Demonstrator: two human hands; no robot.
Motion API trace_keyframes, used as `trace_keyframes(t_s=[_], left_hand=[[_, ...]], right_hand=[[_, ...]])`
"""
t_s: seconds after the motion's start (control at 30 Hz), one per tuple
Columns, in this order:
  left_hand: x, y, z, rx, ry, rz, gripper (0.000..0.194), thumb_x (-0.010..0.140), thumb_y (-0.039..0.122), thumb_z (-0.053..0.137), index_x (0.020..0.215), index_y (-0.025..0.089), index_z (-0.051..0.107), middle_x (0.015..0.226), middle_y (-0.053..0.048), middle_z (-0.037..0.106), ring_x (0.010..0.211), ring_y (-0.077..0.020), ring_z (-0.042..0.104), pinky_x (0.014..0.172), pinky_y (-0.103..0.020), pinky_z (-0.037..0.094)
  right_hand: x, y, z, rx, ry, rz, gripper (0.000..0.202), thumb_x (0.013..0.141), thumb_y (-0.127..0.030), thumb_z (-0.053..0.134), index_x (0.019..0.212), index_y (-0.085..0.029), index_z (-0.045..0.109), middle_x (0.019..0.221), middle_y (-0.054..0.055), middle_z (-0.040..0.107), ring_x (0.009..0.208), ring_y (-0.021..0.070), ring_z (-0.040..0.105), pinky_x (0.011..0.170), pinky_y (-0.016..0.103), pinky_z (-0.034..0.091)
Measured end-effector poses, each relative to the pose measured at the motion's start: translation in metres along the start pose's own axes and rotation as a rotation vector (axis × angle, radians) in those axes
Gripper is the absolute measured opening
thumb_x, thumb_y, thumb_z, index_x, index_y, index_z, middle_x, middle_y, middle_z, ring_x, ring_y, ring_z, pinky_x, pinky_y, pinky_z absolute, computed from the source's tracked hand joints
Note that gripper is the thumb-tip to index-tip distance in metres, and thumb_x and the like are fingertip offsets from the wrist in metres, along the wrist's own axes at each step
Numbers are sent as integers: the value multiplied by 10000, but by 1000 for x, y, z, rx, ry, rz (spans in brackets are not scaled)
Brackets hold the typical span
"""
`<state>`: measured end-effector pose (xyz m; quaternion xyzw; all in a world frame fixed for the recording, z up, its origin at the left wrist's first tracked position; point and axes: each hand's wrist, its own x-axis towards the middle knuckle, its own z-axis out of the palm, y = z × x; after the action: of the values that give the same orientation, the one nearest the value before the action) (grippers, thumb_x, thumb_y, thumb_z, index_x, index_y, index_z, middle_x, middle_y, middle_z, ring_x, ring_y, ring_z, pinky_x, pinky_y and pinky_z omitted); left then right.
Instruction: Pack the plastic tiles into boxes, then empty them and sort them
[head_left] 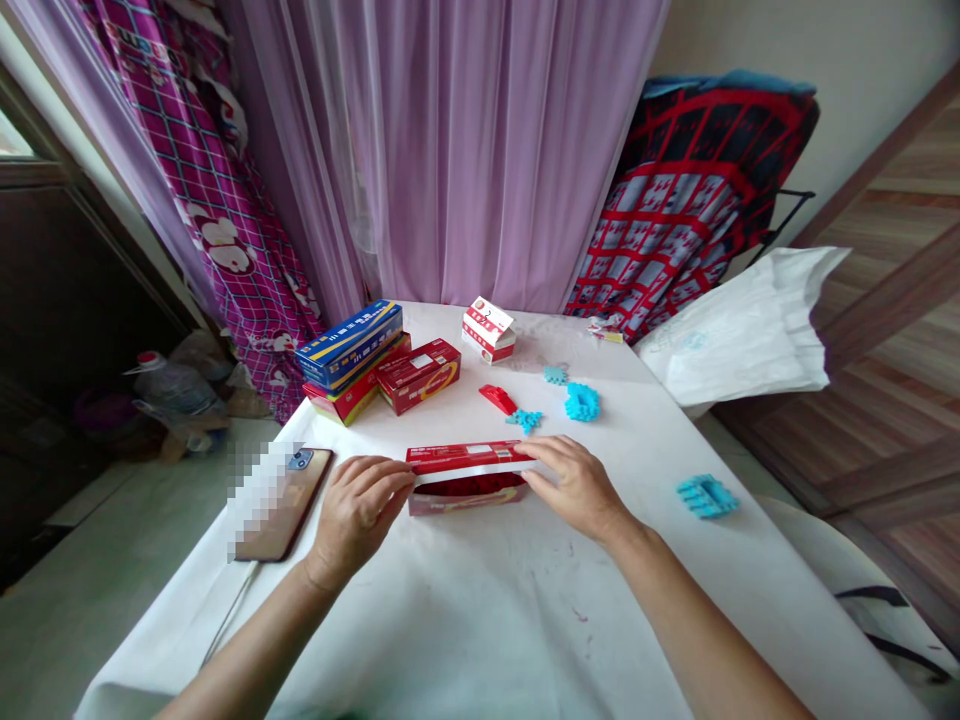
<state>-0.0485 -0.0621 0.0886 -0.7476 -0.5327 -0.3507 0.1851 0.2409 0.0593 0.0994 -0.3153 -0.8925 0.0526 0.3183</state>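
A red cardboard box point(465, 503) sits on the white table in front of me, its lid lifted toward the far side with a white edge showing. Red contents, too dark to make out, show through the gap. My left hand point(366, 505) pinches the left end of the lid, fingers closed. At the right end, my right hand point(574, 487) grips the lid between thumb and fingers. Just beyond the box lie a red plastic piece point(496, 399) and a small blue toothed piece point(525, 421).
Behind left, a blue box point(351, 345) rests on a red-and-green box point(352, 397), beside another red box point(420, 376). A white-red carton point(489, 331) stands at the back. Blue pieces point(582, 402) lie right. A phone point(289, 500) with a cable lies left; a white bag point(742, 325) sits right.
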Motion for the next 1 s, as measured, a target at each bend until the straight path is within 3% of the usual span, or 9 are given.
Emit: trace_keyframes(t_s=[0.27, 0.47, 0.57, 0.8, 1.0], left_hand=[[-6, -4, 10, -37, -85, -109, 247, 876, 219, 577, 1115, 250, 631, 986, -46, 727, 881, -185, 666, 767, -335, 521], [-1, -12, 13, -213, -255, -198, 228, 880, 244, 530, 1093, 235, 613, 1239, -104, 661, 1121, -228, 636, 926, -406, 534], [4, -16, 14, -287, -353, -191, 226, 886, 259, 499, 1091, 206, 578, 1329, -147, 603, 1195, -241, 598, 961, -415, 527], [17, -31, 17, -402, -492, -178, 334, 918, 344, 467, 1202, 172, 514, 1347, -177, 581, 1145, -222, 624, 923, -356, 546], [20, -37, 22, -361, -493, -106, 399, 952, 307, 413, 1331, 284, 536, 1335, -109, 575, 1144, -200, 616, 959, -350, 524]], right_hand=[[-4, 8, 4, 45, -95, -52, 229, 840, -234, 623, 1053, -245, 708, 1210, 76, 657, 1088, 218, 624, 946, 386, 528], [1, 14, 9, 142, -163, -51, 231, 867, -202, 572, 1083, -224, 650, 1235, 92, 650, 1178, 208, 590, 1015, 409, 487], [0, 15, 13, 154, -205, -60, 255, 870, -185, 552, 1110, -228, 626, 1230, 94, 646, 1186, 210, 580, 1020, 433, 479], [-2, 18, 18, 92, -239, -62, 330, 893, -202, 542, 1218, -221, 595, 1297, 111, 592, 1229, 224, 531, 1039, 453, 466], [-2, 22, 24, 15, -210, -113, 360, 940, -210, 484, 1276, -246, 607, 1278, 102, 598, 1179, 223, 548, 1007, 442, 499]])
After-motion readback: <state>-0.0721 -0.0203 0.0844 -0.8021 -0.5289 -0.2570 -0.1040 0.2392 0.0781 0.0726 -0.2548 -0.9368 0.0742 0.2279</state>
